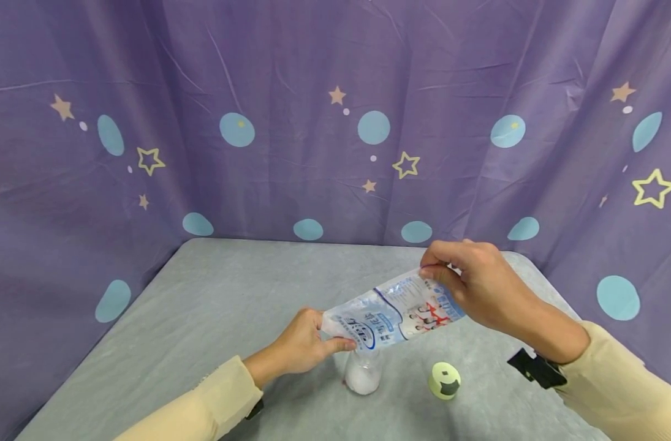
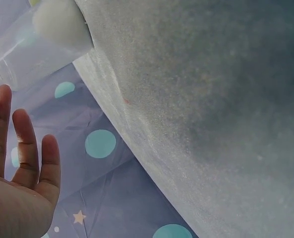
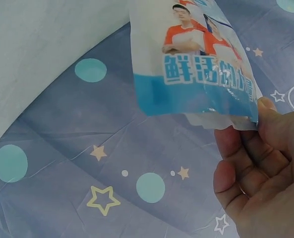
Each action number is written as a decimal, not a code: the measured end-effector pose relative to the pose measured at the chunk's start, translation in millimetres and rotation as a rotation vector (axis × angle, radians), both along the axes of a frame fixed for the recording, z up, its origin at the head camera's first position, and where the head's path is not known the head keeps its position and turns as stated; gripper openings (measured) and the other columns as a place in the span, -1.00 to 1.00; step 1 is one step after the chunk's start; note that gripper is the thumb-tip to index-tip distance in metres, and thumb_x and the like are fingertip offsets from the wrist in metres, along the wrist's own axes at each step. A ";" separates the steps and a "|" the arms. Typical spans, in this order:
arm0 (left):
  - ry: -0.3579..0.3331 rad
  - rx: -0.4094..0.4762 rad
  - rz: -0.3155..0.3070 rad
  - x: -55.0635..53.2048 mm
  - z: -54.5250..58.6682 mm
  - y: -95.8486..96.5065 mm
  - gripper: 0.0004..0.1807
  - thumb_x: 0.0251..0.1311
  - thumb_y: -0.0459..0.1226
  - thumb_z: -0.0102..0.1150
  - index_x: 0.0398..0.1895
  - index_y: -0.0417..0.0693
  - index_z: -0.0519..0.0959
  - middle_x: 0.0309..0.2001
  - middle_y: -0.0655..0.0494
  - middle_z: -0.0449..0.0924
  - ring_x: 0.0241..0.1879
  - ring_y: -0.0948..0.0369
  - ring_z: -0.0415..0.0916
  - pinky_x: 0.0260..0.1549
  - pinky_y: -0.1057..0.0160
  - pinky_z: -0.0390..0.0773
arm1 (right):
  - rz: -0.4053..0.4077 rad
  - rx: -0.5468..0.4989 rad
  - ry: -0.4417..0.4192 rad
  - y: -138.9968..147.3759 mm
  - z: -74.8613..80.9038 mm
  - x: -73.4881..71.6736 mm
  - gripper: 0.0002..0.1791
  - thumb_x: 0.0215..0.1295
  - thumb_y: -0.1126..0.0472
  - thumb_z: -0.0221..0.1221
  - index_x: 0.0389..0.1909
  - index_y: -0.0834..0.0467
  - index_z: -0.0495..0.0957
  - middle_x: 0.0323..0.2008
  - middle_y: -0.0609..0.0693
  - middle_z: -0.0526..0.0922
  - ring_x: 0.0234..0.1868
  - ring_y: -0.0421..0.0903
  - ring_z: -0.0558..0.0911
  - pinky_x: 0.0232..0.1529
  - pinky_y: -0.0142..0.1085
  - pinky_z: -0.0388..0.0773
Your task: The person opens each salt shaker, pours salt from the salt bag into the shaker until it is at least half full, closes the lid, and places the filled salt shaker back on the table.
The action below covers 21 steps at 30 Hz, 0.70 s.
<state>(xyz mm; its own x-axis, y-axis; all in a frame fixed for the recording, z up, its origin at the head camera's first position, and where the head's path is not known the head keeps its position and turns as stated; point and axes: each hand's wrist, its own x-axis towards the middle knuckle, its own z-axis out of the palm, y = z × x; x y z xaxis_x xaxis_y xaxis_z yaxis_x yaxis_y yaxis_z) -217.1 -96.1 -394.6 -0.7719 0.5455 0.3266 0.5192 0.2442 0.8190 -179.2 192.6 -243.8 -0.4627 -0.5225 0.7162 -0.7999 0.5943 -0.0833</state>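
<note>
A white and blue printed plastic bag [image 1: 393, 309] slants down to the left above a clear jar [image 1: 364, 370]. My right hand [image 1: 481, 285] pinches its raised end; the right wrist view shows thumb and fingers on a corner of the bag [image 3: 201, 91]. At the low end, my left hand [image 1: 307, 343] grips the bag with the thumb across its front. White contents fill the bottom of the jar [image 2: 32, 54], seen also in the left wrist view, where several fingers [image 2: 25, 148] extend near its mouth. The bag covers the jar's mouth in the head view.
A light green round lid [image 1: 444, 381] with dark patches lies on the grey-covered table [image 1: 230, 288], right of the jar. Behind the table hangs a purple curtain [image 1: 296, 79] with stars and blue dots. Black straps [image 1: 536, 369] show at the wrists.
</note>
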 end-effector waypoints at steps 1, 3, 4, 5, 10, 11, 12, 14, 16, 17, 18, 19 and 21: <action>0.001 0.000 0.001 0.0 0.2 0.0 -0.78 0.11 -0.28 0.53 -0.17 -0.13 0.79 -0.18 0.16 0.80 -0.14 0.30 0.71 -0.20 0.27 0.66 | 0.001 0.001 0.000 0.0 0.1 0.0 -0.67 0.08 0.43 0.46 -0.41 -0.06 0.59 -0.49 -0.32 0.56 -0.51 -0.33 0.41 -0.49 -0.51 0.31; 0.001 -0.001 0.004 0.1 0.8 0.2 -0.78 0.11 -0.29 0.53 -0.17 -0.13 0.79 -0.18 0.16 0.80 -0.15 0.31 0.71 -0.21 0.27 0.66 | 0.003 0.002 0.000 0.0 0.3 0.2 -0.67 0.08 0.43 0.46 -0.41 -0.06 0.59 -0.49 -0.33 0.57 -0.51 -0.33 0.41 -0.48 -0.52 0.30; -0.001 -0.001 0.005 0.2 1.2 0.2 -0.77 0.10 -0.29 0.53 -0.16 -0.13 0.79 -0.19 0.17 0.80 -0.15 0.31 0.71 -0.21 0.27 0.66 | 0.005 0.002 -0.002 0.1 0.4 0.3 -0.67 0.08 0.43 0.46 -0.41 -0.06 0.59 -0.48 -0.33 0.58 -0.51 -0.33 0.41 -0.48 -0.52 0.30; -0.002 -0.002 0.006 0.3 1.5 0.3 -0.77 0.10 -0.30 0.53 -0.16 -0.13 0.79 -0.19 0.17 0.80 -0.15 0.31 0.70 -0.22 0.27 0.66 | 0.008 0.002 -0.004 0.1 0.5 0.4 -0.67 0.08 0.43 0.46 -0.41 -0.06 0.59 -0.48 -0.33 0.59 -0.50 -0.33 0.41 -0.48 -0.52 0.30; -0.009 -0.003 0.001 -0.1 1.3 0.8 -0.76 0.10 -0.31 0.53 -0.14 -0.13 0.79 -0.18 0.16 0.80 -0.15 0.30 0.71 -0.20 0.27 0.67 | 0.021 0.003 -0.019 1.1 0.9 0.2 -0.66 0.07 0.45 0.46 -0.40 -0.06 0.61 -0.47 -0.33 0.61 -0.49 -0.33 0.43 -0.47 -0.52 0.32; -0.006 -0.003 -0.001 -0.2 1.1 0.9 -0.75 0.10 -0.31 0.54 -0.14 -0.13 0.78 -0.18 0.16 0.79 -0.15 0.30 0.71 -0.20 0.26 0.67 | 0.023 0.003 -0.021 1.3 1.0 0.2 -0.66 0.07 0.45 0.46 -0.40 -0.06 0.61 -0.47 -0.33 0.61 -0.49 -0.34 0.43 -0.47 -0.52 0.33; -0.004 -0.002 -0.003 -0.4 1.1 1.0 -0.75 0.09 -0.31 0.54 -0.13 -0.13 0.78 -0.18 0.15 0.79 -0.15 0.30 0.71 -0.19 0.26 0.67 | 0.023 0.002 -0.023 1.5 1.1 0.1 -0.66 0.07 0.45 0.47 -0.40 -0.07 0.62 -0.47 -0.34 0.61 -0.49 -0.34 0.44 -0.47 -0.52 0.33; 0.000 -0.002 -0.005 -0.5 1.2 1.3 -0.74 0.09 -0.31 0.54 -0.13 -0.12 0.78 -0.17 0.16 0.79 -0.15 0.29 0.72 -0.18 0.26 0.67 | 0.026 0.001 -0.027 1.8 1.1 0.1 -0.67 0.07 0.45 0.46 -0.41 -0.07 0.62 -0.47 -0.34 0.62 -0.49 -0.34 0.45 -0.46 -0.52 0.34; -0.001 -0.002 -0.006 -0.8 1.2 1.5 -0.74 0.09 -0.31 0.54 -0.12 -0.12 0.78 -0.17 0.16 0.79 -0.14 0.29 0.72 -0.18 0.26 0.67 | 0.027 0.000 -0.032 2.1 1.2 -0.1 -0.67 0.08 0.45 0.46 -0.41 -0.07 0.63 -0.47 -0.34 0.62 -0.48 -0.34 0.46 -0.45 -0.52 0.35; -0.002 -0.002 -0.007 -0.9 1.0 1.6 -0.74 0.09 -0.31 0.54 -0.12 -0.11 0.78 -0.17 0.17 0.79 -0.14 0.29 0.72 -0.17 0.26 0.67 | 0.026 0.001 -0.034 2.3 1.2 -0.2 -0.67 0.08 0.45 0.46 -0.40 -0.07 0.63 -0.46 -0.34 0.62 -0.47 -0.35 0.47 -0.44 -0.52 0.36; -0.004 -0.002 -0.008 -1.1 1.0 1.6 -0.74 0.09 -0.31 0.54 -0.12 -0.11 0.78 -0.17 0.17 0.79 -0.13 0.29 0.72 -0.16 0.26 0.67 | 0.025 0.001 -0.036 2.4 1.1 -0.3 -0.66 0.08 0.45 0.46 -0.40 -0.07 0.63 -0.45 -0.34 0.63 -0.46 -0.35 0.48 -0.43 -0.52 0.37; -0.005 -0.003 -0.010 -1.3 0.8 1.7 -0.74 0.09 -0.31 0.53 -0.12 -0.11 0.78 -0.17 0.17 0.79 -0.13 0.29 0.72 -0.15 0.26 0.66 | 0.026 0.002 -0.039 2.5 1.0 -0.4 -0.66 0.08 0.45 0.46 -0.40 -0.06 0.63 -0.45 -0.34 0.63 -0.46 -0.35 0.49 -0.42 -0.52 0.38; -0.006 -0.005 -0.011 -1.7 0.6 1.6 -0.73 0.10 -0.31 0.53 -0.11 -0.10 0.78 -0.15 0.18 0.79 -0.11 0.28 0.71 -0.13 0.26 0.66 | 0.026 0.002 -0.046 2.6 0.8 -0.6 -0.66 0.08 0.46 0.46 -0.40 -0.06 0.62 -0.44 -0.34 0.63 -0.44 -0.35 0.50 -0.40 -0.52 0.39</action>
